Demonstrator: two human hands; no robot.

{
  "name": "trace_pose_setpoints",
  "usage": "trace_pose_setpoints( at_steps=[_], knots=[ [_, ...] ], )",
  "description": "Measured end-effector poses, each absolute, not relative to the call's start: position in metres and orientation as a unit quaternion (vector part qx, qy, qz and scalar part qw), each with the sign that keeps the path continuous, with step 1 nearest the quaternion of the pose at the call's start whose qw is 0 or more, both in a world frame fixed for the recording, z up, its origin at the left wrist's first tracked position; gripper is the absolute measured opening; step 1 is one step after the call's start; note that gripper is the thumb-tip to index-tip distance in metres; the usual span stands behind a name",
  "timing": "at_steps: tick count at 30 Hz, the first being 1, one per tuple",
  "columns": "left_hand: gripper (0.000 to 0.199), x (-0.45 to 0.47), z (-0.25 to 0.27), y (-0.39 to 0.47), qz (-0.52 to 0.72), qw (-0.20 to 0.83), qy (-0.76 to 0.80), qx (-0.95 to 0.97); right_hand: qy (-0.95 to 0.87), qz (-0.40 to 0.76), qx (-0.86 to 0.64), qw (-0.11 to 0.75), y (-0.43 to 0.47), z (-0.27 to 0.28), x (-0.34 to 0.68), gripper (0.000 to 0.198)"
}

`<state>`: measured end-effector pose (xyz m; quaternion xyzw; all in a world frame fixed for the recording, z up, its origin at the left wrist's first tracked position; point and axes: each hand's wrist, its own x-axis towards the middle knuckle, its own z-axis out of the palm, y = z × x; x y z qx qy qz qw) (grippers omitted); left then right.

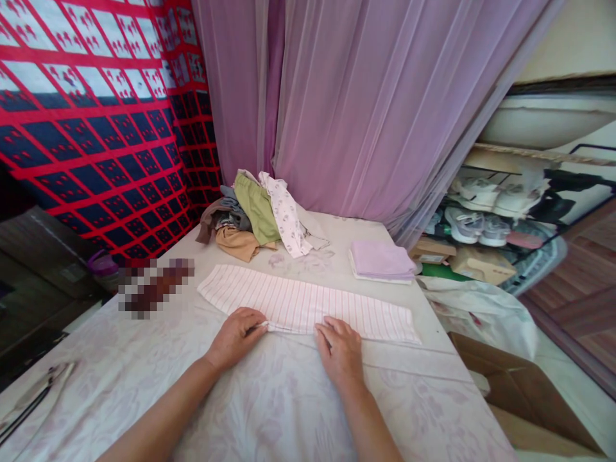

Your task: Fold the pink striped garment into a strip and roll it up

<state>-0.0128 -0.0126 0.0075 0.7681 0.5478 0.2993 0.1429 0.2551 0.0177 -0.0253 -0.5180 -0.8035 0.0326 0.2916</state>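
A long pink-and-white striped garment (298, 301), shaped like folded trousers, lies flat across the bed. My left hand (237, 338) is at its near edge, left of the middle, with thumb and fingertips closed on the cloth. Farther right, my right hand (341, 350) rests on the same edge. Its fingers bend over the fabric with the thumb close beside them. Behind the garment, toward the right, sits a neatly folded lilac cloth (380, 258) on top of a paler one.
Crumpled clothes, including a green garment (257, 205), are piled at the back left. A pixelated patch covers something on the left. Purple curtains (346, 109) hang behind the bed (269, 410). Shoes (474, 224) and boxes stand on the right; a belt-like strap (43, 391) lies front left.
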Motion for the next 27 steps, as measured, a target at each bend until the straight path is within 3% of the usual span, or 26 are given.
trace_pose_setpoints(
  at_steps=[12,27],
  knots=[
    [0.029,-0.017,0.008,-0.009,0.309,0.176,0.542,0.762,-0.795,0.024,-0.525,0.304,0.016,-0.028,0.254,0.016],
    [0.022,-0.043,0.025,0.008,0.175,0.164,0.513,0.824,-0.798,-0.021,-0.529,0.287,0.013,-0.024,0.248,0.018]
  ],
)
